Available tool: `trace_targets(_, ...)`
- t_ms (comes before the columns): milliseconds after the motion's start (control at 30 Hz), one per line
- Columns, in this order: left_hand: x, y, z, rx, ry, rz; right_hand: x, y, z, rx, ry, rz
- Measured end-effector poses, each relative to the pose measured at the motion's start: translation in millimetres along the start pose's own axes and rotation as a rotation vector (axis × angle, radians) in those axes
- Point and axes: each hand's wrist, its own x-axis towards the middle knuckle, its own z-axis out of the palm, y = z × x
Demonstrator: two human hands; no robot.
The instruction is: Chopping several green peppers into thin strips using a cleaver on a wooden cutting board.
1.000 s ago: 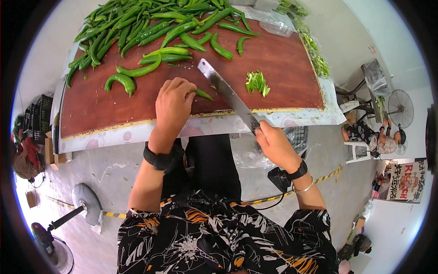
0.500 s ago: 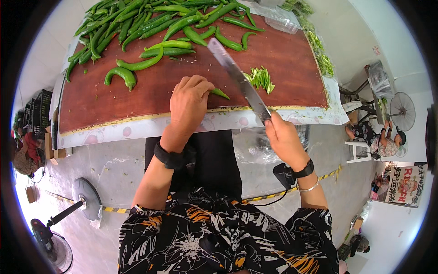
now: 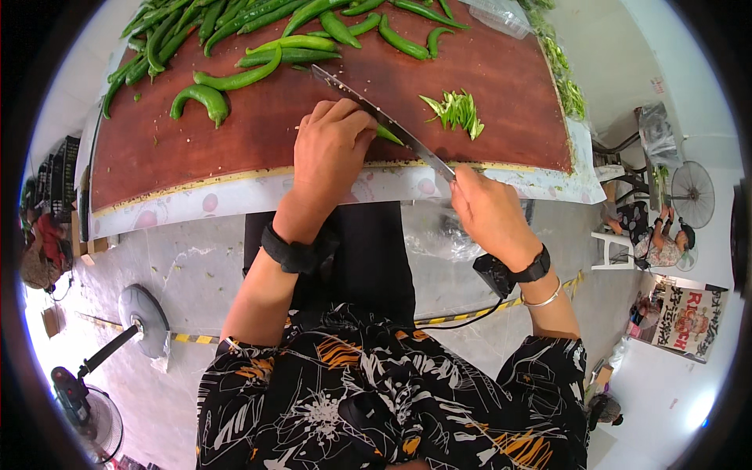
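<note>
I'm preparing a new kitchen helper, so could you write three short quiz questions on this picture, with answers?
1. Which hand grips the knife?
2. True or false: the sliced green pile lies farther right than the left hand.
3. What pokes out from the left hand's fingers?
a) a spoon
b) a green pepper
c) a folded cloth

Key: 1. the right hand; 2. true; 3. b.

floor: grey, yellow-black striped tape across | wall: white, right | fan: lower left, round base | second fan: caged, right | stool: white, person just beside | sign: lettered, below second fan | crates: black, far left | light: bright, left edge and lower right
</note>
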Motion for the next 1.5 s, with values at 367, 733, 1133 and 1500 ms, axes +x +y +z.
trace_targets(367, 0.1, -1.1, -0.8, -0.023, 0.004, -0.005, 3.7, 4.2, 0.1, 0.023, -0.096, 0.028)
trace_targets(733, 0.3, -1.4, -1.0, -0.028, 0.023, 0.027, 20.7, 9.1, 19.7, 0.021, -0.087, -0.010)
trace_targets(1133, -1.1, -2.1, -4.9, -0.040, -0.020, 0.001, 18.9, 0.6, -0.2, 0.041, -0.133, 0.035)
trace_targets(1500, 3.1, -0.6, -0.5, -0.041, 0.024, 0.017, 29.1, 2.9, 19.7, 0.076, -0.097, 0.022)
